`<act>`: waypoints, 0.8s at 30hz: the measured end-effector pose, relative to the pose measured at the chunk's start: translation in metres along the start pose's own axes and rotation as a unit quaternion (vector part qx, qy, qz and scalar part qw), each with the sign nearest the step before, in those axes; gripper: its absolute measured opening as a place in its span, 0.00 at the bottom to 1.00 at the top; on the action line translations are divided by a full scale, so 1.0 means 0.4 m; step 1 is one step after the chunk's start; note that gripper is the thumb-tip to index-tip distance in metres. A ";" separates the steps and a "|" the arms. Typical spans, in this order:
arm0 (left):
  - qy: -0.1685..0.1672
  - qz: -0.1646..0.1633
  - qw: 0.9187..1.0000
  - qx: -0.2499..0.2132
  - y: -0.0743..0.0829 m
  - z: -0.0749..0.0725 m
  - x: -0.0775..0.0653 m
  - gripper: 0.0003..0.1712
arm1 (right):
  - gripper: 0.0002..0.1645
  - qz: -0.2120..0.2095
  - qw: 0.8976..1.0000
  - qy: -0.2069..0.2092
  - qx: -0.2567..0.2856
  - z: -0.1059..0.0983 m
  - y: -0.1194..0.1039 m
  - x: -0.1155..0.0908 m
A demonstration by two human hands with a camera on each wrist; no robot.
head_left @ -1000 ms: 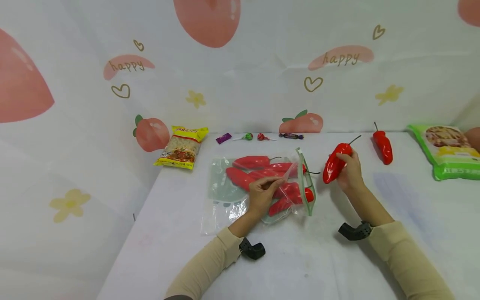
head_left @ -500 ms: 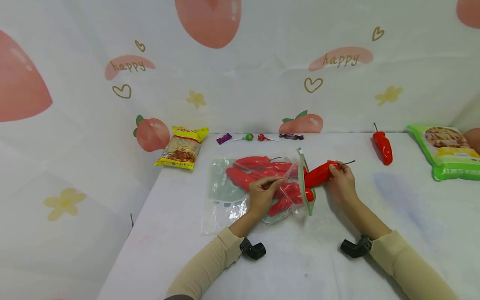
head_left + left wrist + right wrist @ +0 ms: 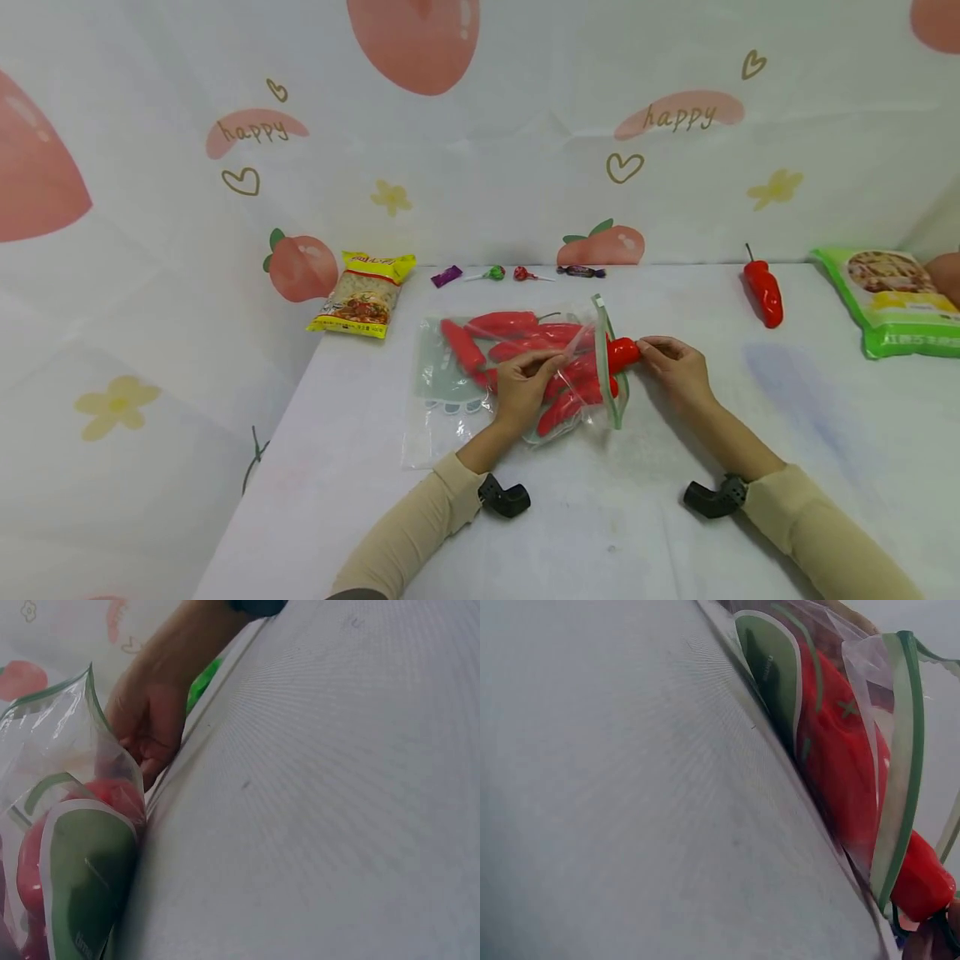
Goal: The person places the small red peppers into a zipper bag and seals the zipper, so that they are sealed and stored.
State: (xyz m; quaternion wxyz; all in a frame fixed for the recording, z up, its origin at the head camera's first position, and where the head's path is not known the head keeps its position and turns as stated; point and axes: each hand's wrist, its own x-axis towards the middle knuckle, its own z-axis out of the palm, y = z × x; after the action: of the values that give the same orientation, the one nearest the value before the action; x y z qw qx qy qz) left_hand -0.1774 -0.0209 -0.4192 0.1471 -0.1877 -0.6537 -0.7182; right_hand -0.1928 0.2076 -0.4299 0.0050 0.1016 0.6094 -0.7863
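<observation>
A white fabric wall covering (image 3: 487, 150) rises behind and along the left of the flat white bench (image 3: 585, 533), printed with pink fruit shapes (image 3: 412, 42), gold heart outlines (image 3: 625, 168), pale yellow flowers (image 3: 775, 189) and pink "happy" strokes (image 3: 680, 115). A faint bluish patch (image 3: 798, 400) marks the bench's right side.

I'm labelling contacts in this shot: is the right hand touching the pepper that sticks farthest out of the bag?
Touching. The head view shows the right hand pinching the pepper at its stem end, with no gap between them.
</observation>
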 end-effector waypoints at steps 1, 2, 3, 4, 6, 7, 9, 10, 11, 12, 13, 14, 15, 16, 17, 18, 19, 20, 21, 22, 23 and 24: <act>-0.002 0.002 1.000 -0.002 0.000 0.001 0.000 0.09 | 0.08 -0.003 1.000 -0.001 -0.023 0.003 0.002 0.001; -0.004 0.005 1.000 -0.004 0.000 0.001 0.001 0.09 | 0.08 -0.007 0.999 -0.001 -0.052 0.005 0.004 0.002; -0.004 0.007 1.000 -0.003 0.000 0.002 0.001 0.09 | 0.07 -0.014 0.997 -0.001 -0.076 0.008 0.005 0.003; -0.004 0.009 1.000 -0.004 0.000 0.002 0.002 0.09 | 0.07 -0.020 0.995 -0.003 -0.099 0.009 0.007 0.003; -0.005 0.014 1.000 -0.010 -0.003 0.004 0.002 0.09 | 0.04 -0.026 0.990 -0.007 -0.139 0.012 0.008 0.003; -0.005 0.015 1.000 -0.014 -0.003 0.005 0.002 0.09 | 0.03 -0.027 0.987 -0.012 -0.155 0.012 0.008 0.001; -0.004 0.017 1.000 -0.021 -0.005 0.006 0.002 0.09 | 0.03 -0.030 0.983 -0.027 -0.180 0.013 0.007 0.000; -0.004 0.017 1.000 -0.025 -0.006 0.006 0.002 0.09 | 0.06 -0.030 0.980 -0.036 -0.191 0.012 0.007 -0.001; -0.003 0.018 0.999 -0.028 -0.006 0.006 0.002 0.09 | 0.08 -0.030 0.978 -0.044 -0.201 0.011 0.007 -0.002; -0.002 0.018 0.999 -0.027 -0.005 0.006 0.001 0.09 | 0.11 -0.030 0.977 -0.054 -0.206 0.010 0.006 -0.002; -0.001 0.019 1.000 -0.024 -0.005 0.004 0.001 0.09 | 0.14 -0.034 0.974 -0.062 -0.214 0.011 0.006 -0.002; 0.001 0.018 1.000 -0.020 -0.004 0.002 0.001 0.09 | 0.16 -0.037 0.971 -0.069 -0.226 0.011 0.006 -0.001; 0.001 0.017 1.000 -0.018 -0.003 0.000 0.000 0.09 | 0.18 -0.041 0.968 -0.076 -0.238 0.012 0.006 -0.001; 0.002 0.016 1.000 -0.016 -0.002 -0.001 0.001 0.09 | 0.21 -0.045 0.963 -0.080 -0.252 0.013 0.005 -0.001; 0.002 0.017 1.000 -0.012 -0.001 -0.002 0.001 0.09 | 0.23 -0.048 0.960 -0.085 -0.262 0.013 0.005 0.000; 0.002 0.018 1.000 -0.010 -0.001 -0.003 0.001 0.09 | 0.24 -0.051 0.957 -0.088 -0.271 0.013 0.005 0.000; 0.002 0.017 1.000 -0.011 0.000 -0.004 0.002 0.09 | 0.25 -0.054 0.955 -0.089 -0.279 0.012 0.005 0.001; 0.001 0.017 1.000 -0.014 0.000 -0.003 0.003 0.09 | 0.26 -0.059 0.954 -0.090 -0.278 0.009 0.005 0.003; 0.001 0.017 1.000 -0.016 -0.001 -0.003 0.003 0.09 | 0.26 -0.066 0.957 -0.090 -0.268 0.005 0.003 0.004; 0.001 0.019 1.000 -0.016 -0.002 -0.002 0.004 0.09 | 0.26 -0.071 0.962 -0.088 -0.249 -0.002 -0.001 0.006; 0.002 0.020 1.000 -0.016 -0.002 -0.001 0.004 0.08 | 0.24 -0.080 0.969 -0.086 -0.216 -0.013 -0.007 0.011; 0.002 0.020 1.000 -0.017 -0.002 0.000 0.004 0.08 | 0.22 -0.092 0.978 -0.083 -0.167 -0.026 -0.013 0.018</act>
State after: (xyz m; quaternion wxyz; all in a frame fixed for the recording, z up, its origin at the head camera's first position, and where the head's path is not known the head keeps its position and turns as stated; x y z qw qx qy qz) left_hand -0.1793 -0.0206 -0.4192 0.1601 -0.2018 -0.6373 -0.7263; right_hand -0.1990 0.2200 -0.4286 0.0005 -0.0227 0.7364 -0.6761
